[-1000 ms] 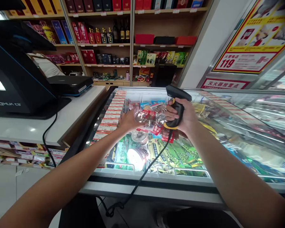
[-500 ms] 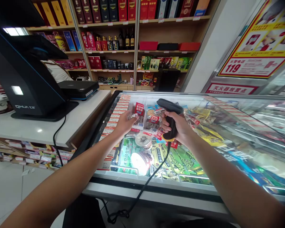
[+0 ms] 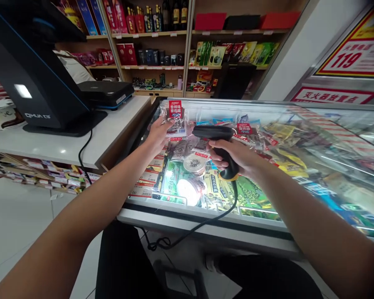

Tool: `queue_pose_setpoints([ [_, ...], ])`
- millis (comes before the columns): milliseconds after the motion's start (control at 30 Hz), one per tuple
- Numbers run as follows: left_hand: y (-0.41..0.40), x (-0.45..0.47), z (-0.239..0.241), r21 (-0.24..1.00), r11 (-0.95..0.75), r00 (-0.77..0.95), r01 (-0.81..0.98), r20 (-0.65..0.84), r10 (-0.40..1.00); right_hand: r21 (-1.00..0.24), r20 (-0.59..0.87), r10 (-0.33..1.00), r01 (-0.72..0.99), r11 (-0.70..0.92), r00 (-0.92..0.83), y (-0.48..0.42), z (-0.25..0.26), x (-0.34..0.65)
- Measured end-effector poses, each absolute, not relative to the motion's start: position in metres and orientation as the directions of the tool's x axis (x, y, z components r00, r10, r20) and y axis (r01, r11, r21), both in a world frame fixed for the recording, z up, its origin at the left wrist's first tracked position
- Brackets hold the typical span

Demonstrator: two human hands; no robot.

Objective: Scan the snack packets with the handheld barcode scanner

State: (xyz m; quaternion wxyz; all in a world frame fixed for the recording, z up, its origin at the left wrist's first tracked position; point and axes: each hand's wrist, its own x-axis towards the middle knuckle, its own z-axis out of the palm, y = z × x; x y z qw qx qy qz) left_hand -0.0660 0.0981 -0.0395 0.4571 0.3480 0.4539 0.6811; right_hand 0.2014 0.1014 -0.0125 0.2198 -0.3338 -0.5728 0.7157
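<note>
Both hands are full: my left hand grips the snack packet, so I'd square its barcode to the scanner clasped in my right hand.

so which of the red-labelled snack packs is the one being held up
The clear pack with the red label at its top, held upright in the left hand facing the scanner in the right hand. The others lie flat in the freezer.
</note>
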Motion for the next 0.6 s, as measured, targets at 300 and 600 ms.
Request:
queue_pose_setpoints([
  [300,0.110,-0.070,-0.053,0.900,-0.258,-0.322,-0.350,0.143,0.936,-0.962,-0.242,0.704,0.071,-0.263,-0.668,0.095,-0.014,0.198],
  [600,0.101,-0.062,-0.040,0.898,-0.254,-0.334,-0.360,0.130,0.934,-0.953,-0.269,0.701,0.077,-0.293,-0.660,0.095,-0.014,0.196],
])
